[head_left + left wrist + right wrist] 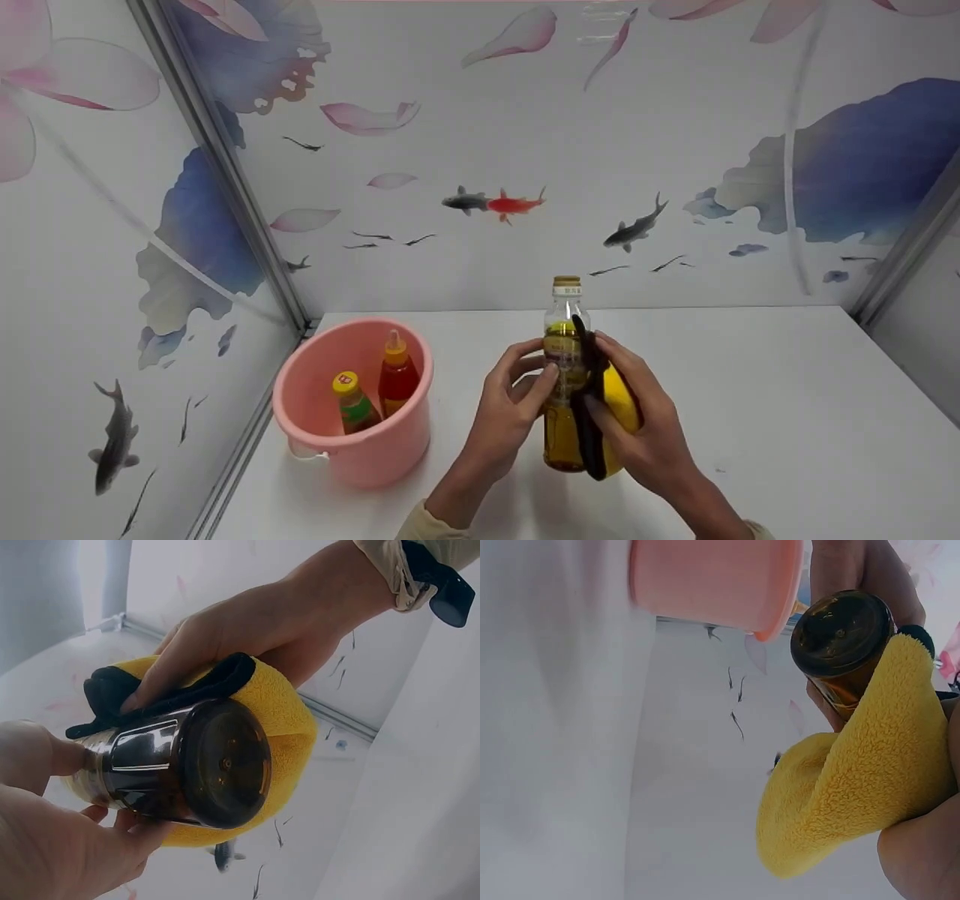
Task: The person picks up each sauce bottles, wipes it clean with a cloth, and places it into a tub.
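Observation:
My left hand (510,405) grips a glass bottle of yellow-brown oil (561,435) round its label, fingers behind and thumb in front. The bottle is upright, with a gold cap at its top, and its base is lifted off the table, as the left wrist view shows from below. In my right hand (649,420) is a folded cloth (621,397), yellow and fluffy on one face with a black edge. Thumb and fingers pinch this cloth, and its black side lies against the right side of the bottle. The right wrist view shows the cloth's yellow face (870,772) beside the bottle's base (841,634).
A pink bucket (390,457) stands on the white table (787,450) to the left. Inside it are a bottle with a yellow cap (356,405) and a red sauce bottle with a nozzle (397,379). Printed panels with fish and petals (450,262) rise behind and beside the table.

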### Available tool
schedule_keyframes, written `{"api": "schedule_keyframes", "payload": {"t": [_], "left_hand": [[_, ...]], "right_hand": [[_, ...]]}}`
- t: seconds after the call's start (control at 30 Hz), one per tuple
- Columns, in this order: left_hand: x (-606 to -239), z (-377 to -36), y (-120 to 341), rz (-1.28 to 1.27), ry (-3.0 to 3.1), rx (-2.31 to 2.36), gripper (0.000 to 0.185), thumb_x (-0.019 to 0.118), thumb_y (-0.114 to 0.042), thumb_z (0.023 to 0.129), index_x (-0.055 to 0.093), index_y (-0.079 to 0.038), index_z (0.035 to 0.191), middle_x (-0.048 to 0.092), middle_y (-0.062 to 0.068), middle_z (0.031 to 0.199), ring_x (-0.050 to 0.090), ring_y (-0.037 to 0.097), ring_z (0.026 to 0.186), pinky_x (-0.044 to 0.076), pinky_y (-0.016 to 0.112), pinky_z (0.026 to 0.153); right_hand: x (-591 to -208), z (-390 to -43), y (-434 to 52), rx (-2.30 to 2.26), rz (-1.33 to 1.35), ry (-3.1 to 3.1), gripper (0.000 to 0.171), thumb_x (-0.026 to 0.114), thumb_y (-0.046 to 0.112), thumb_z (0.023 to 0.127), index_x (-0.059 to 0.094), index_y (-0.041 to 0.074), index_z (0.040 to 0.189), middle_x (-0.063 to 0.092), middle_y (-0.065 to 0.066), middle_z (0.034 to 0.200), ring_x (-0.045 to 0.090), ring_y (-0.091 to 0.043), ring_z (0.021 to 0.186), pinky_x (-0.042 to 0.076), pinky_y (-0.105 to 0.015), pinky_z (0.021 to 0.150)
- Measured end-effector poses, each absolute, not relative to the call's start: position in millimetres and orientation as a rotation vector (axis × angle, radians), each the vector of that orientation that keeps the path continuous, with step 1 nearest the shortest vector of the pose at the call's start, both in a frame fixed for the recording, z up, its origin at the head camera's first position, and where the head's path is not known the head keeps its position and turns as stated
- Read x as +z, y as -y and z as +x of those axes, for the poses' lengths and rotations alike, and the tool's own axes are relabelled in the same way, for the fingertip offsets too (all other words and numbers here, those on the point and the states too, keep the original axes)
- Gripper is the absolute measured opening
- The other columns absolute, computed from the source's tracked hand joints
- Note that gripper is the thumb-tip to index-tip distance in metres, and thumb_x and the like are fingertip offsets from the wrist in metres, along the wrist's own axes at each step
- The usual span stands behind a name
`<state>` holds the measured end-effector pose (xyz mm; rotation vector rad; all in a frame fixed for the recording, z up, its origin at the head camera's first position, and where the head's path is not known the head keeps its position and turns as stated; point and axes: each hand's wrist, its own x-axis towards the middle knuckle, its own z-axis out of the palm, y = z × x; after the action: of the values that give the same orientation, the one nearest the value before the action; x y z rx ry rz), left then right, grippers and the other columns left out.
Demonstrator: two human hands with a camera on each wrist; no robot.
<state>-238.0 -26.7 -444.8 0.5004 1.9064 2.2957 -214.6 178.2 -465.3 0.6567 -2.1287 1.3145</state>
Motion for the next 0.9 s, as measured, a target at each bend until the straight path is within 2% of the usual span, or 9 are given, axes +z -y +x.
{"api": "schedule_keyframes", "payload": {"t": [0.27,0.33,0.53,0.77,0.9], "left_hand": [[-446.4,-235.8,25.2,0.522,-1.921,2.253,0.051,0.065,-0.035,0.11,0.054,-0.02,0.157,0.063,0.012,0.147,0.069,0.027,0.13,0.063,0.048,0.102],[-446.7,-235.8,24.5,0.536,-1.929,2.247,0.051,0.065,-0.034,0.11,0.054,-0.018,0.157,0.063,0.011,0.147,0.068,0.027,0.132,0.062,0.048,0.105],[-447.2,-236.1,20.1,0.539,-1.982,2.216,0.049,0.071,-0.036,0.106,0.06,-0.016,0.15,0.066,0.008,0.139,0.069,0.023,0.127,0.054,0.043,0.116],[-447.7,-236.9,20.9,0.545,-1.926,2.21,0.044,0.068,-0.036,0.108,0.062,-0.019,0.148,0.062,0.008,0.142,0.068,0.025,0.127,0.057,0.042,0.112],[-448.7,-237.4,20.6,0.561,-1.891,2.214,0.046,0.067,-0.035,0.109,0.06,-0.019,0.151,0.062,0.01,0.14,0.068,0.025,0.127,0.059,0.043,0.107]], "right_hand": [[-463.3,-215.2,-178.3,1.302,0.64,2.082,0.085,0.077,-0.013,0.092,0.046,0.019,0.165,0.049,-0.005,0.168,0.056,-0.006,0.145,0.044,-0.015,0.117],[-462.9,-215.4,-178.1,1.305,0.634,2.083,0.086,0.077,-0.013,0.092,0.047,0.02,0.165,0.049,-0.004,0.168,0.054,-0.005,0.147,0.044,-0.015,0.118],[-463.6,-217.0,-178.6,1.282,0.669,2.038,0.085,0.077,-0.016,0.089,0.048,0.015,0.163,0.05,-0.008,0.167,0.05,-0.008,0.152,0.043,-0.017,0.119],[-461.7,-218.1,-179.6,1.275,0.688,2.005,0.086,0.077,-0.018,0.088,0.048,0.012,0.163,0.05,-0.009,0.167,0.051,-0.01,0.152,0.043,-0.018,0.119],[-461.0,-215.9,-180.9,1.269,0.637,2.047,0.082,0.077,-0.014,0.091,0.049,0.015,0.163,0.049,-0.008,0.165,0.052,-0.006,0.147,0.045,-0.015,0.117]]}}
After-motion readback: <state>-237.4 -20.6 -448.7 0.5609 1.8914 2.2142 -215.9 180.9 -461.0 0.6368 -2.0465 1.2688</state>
